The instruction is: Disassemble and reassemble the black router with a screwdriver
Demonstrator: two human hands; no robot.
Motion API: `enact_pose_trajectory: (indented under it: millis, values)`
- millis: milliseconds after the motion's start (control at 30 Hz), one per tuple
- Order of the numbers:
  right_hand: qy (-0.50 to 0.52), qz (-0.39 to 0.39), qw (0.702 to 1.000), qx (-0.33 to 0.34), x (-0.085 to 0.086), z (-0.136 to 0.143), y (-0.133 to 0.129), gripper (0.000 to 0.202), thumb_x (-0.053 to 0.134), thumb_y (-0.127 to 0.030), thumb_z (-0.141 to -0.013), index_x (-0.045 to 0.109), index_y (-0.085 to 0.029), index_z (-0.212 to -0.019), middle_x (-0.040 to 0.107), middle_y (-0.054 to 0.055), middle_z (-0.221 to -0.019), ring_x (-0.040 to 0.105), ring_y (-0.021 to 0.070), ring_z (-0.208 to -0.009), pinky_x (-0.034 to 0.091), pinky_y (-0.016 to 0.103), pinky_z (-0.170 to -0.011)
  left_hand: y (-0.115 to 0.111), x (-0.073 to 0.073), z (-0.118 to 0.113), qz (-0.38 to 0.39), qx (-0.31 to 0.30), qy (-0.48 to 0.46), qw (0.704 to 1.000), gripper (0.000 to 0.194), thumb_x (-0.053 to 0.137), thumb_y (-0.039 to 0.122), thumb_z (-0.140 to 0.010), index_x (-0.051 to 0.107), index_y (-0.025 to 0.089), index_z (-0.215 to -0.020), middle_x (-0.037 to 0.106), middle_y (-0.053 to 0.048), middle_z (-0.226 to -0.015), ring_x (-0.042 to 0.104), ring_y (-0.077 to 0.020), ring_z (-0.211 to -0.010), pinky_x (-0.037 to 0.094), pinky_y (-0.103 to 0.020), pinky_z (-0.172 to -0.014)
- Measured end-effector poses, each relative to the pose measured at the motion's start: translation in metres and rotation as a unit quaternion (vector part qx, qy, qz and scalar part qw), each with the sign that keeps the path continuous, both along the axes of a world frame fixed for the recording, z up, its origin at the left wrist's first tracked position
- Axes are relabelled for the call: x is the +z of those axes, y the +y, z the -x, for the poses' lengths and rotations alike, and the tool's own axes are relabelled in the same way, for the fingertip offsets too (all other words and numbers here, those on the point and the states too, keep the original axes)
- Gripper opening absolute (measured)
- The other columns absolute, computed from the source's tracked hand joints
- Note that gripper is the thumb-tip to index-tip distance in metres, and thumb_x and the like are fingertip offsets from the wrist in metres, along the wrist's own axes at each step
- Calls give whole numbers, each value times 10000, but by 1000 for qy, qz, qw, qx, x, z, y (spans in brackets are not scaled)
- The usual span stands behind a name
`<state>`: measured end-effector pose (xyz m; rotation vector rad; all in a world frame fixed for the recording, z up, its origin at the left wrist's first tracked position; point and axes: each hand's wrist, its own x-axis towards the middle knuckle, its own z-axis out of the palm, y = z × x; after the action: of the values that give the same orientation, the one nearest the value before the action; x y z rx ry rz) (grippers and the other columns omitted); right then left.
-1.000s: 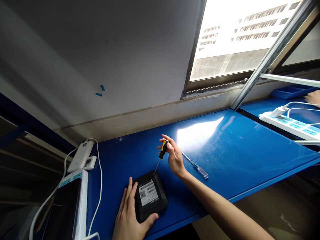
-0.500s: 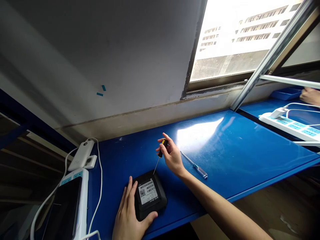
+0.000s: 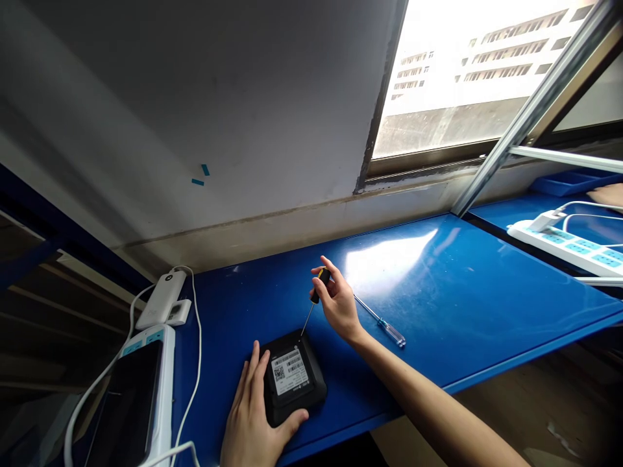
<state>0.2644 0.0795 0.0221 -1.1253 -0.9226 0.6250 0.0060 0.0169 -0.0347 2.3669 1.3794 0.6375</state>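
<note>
A black box-shaped device [image 3: 315, 376] with a white printed label [image 3: 290, 372] lies on the blue table near its front edge. My left hand [image 3: 256, 408] rests against its left side, fingers spread and thumb along the front. In my right hand [image 3: 338, 301] is a black and yellow screwdriver [image 3: 322, 283], held by the handle and tilted. Its thin shaft points down to the device's upper corner; whether the tip sits in a hole is too small to tell. Right of that hand lies a second screwdriver [image 3: 392, 332] with a clear handle.
At the left, a power strip [image 3: 165, 389] carries a dark phone [image 3: 127, 402], with a white power bank [image 3: 163, 299] and cables behind. A metal frame [image 3: 525, 110] stands at the right; beyond are a blue tray [image 3: 559, 185], another power strip [image 3: 567, 243] and a person's hand [image 3: 608, 194].
The screwdriver handle has turned slightly in my right hand, and its fingers have shifted. My left hand stays on the device. The other person's hand has moved lower. The view has shifted slightly.
</note>
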Motion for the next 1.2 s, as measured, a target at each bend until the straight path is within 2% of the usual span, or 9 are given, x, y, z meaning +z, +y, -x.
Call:
enact_pose_trajectory:
  millis: [233,433,567,767,1000,1200]
  values:
    - [-3,-12,1000,0,1,-1,0,522,646,-413,-944,504,-292,-1432,654,39,-1119,629,98,-626,577,290,-597,0,0,-1,4,-2,1,1000,931,746,537,-821,255,306,-1577,297,-129,-1680,418,-396,-1464,506,-571,-1082]
    - [22,-20,1000,6,3,-1,0,483,668,-403,-934,522,-285,-1379,664,36,-1110,647,100,-641,582,282,-596,-8,7,-11,-8,38,-15,999,928,772,455,-793,271,299,-1559,323,-123,-1670,402,-387,-1476,459,-585,-1124]
    - [55,-25,998,1,5,-1,0,427,685,-427,-920,541,-266,-1288,667,36,-1114,685,113,-662,616,300,-625,-9,10,-13,0,36,-19,999,917,771,446,-797,274,301,-1554,326,-133,-1666,399,-392,-1476,456,-593,-1122]
    - [82,-19,996,17,3,1,1,425,704,-435,-906,526,-272,-1256,653,30,-1127,712,121,-677,624,295,-622,-8,10,-12,2,34,-21,999,915,766,445,-801,262,308,-1553,320,-134,-1668,396,-394,-1478,457,-599,-1123]
    - [67,-7,997,37,4,5,-2,410,697,-440,-906,536,-276,-1246,656,26,-1129,709,120,-675,630,307,-642,-7,11,-10,8,32,-23,999,910,765,482,-802,287,301,-1555,324,-134,-1668,389,-393,-1481,461,-587,-1124]
    - [47,-18,998,35,6,6,-4,384,692,-415,-916,542,-286,-1245,654,25,-1140,711,120,-674,628,311,-637,-1,4,1,15,-1,7,1000,931,744,552,-818,269,299,-1578,295,-128,-1681,388,-389,-1479,497,-561,-1098]
